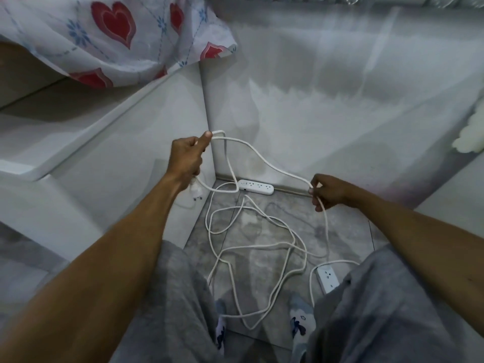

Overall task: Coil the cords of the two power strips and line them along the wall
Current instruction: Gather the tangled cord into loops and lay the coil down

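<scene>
Floor [337, 231]: strips [256, 186], cords [262, 247] (tangled)

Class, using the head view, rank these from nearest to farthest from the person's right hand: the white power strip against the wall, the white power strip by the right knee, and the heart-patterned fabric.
1. White power strip against the wall: left of the right hand, at the baseboard.
2. White power strip by the right knee: below the hand, partly hidden.
3. Heart-patterned fabric: far upper left.
</scene>
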The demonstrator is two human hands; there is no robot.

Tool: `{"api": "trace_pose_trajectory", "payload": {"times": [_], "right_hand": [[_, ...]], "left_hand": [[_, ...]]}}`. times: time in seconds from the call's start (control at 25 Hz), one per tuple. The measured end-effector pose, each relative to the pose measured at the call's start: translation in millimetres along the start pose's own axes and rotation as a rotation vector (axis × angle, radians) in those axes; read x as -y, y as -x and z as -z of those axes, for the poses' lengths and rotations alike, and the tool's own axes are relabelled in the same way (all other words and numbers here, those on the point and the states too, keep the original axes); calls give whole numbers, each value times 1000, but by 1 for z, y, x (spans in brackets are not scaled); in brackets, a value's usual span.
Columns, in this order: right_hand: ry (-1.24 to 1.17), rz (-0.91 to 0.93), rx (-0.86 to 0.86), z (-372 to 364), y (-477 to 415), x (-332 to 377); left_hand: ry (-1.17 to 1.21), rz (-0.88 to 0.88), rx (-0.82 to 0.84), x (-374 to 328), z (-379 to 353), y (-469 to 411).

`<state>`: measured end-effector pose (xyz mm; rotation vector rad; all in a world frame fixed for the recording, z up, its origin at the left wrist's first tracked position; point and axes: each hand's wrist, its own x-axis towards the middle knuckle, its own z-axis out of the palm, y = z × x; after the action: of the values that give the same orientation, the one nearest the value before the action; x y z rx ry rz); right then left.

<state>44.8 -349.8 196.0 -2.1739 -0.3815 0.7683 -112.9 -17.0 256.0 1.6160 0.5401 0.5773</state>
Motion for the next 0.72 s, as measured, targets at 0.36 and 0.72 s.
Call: {"api": "trace_pose_trajectory", "payload": {"times": [0.36, 0.72], "right_hand": [[664, 631, 201, -78, 6, 93], [247, 726, -164, -74, -12, 104]], "left_hand": [[-198, -161, 288, 4, -86, 3], [-149, 121, 562, 40, -71, 6]]}}
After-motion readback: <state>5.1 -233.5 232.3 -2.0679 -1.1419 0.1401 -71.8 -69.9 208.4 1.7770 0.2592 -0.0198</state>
